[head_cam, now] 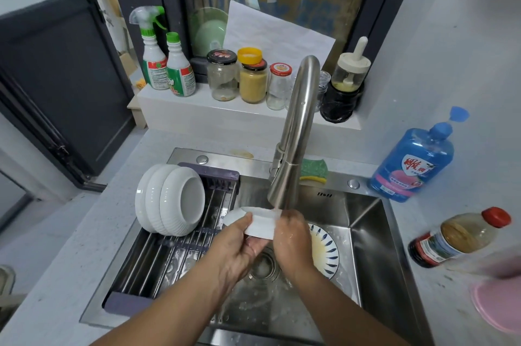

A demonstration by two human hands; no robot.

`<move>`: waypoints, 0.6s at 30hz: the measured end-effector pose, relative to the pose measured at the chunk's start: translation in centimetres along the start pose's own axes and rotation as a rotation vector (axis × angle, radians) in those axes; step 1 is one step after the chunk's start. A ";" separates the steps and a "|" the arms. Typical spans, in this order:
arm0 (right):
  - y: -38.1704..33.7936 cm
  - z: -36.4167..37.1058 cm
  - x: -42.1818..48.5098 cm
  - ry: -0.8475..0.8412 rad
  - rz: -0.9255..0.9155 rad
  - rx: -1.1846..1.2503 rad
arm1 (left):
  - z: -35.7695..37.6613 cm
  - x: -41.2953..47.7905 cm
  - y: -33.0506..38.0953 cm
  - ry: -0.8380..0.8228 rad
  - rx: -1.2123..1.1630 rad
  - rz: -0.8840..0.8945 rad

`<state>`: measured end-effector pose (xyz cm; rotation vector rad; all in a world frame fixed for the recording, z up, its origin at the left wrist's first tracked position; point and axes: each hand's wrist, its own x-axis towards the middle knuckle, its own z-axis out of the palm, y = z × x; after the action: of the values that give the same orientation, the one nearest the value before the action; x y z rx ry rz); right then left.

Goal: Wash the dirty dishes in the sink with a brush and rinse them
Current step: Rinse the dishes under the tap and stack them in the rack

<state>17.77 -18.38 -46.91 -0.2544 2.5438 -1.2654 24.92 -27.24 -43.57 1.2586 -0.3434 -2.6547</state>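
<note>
I hold a small white dish (260, 223) under the spout of the steel faucet (293, 148), over the sink (366, 247). My left hand (239, 247) grips its left side from below. On its right side my right hand (293, 244) presses against it; what lies under those fingers is hidden. Water seems to run onto the dish. A plate with blue leaf marks and yellowish residue (327, 252) lies in the sink bottom behind my right hand. Three white bowls (169, 200) stand on edge in the drying rack (180, 249) across the sink's left half. No brush is visible.
A green and yellow sponge (313, 171) lies behind the faucet. A blue detergent bottle (413, 162) and a red-capped bottle (459, 237) are on the counter at right, with a pink item (499, 303) near the edge. Spray bottles (166, 63) and jars (252, 77) line the ledge.
</note>
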 end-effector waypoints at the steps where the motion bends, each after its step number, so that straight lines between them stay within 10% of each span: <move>1: 0.3 0.1 0.6 -0.006 0.088 0.093 | -0.2 -0.1 0.4 -0.004 0.001 -0.003; 8: 2.7 0.3 4.1 -0.131 0.587 0.631 | -4.2 -1.0 4.0 -0.176 0.298 -0.124; 18: -1.2 -1.8 1.3 -0.306 0.373 0.640 | -6.4 0.2 1.2 -0.009 0.515 -0.065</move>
<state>15.97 -18.09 -45.15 0.1493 1.7186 -1.6407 29.89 -29.27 -47.27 1.4019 -1.0581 -2.7210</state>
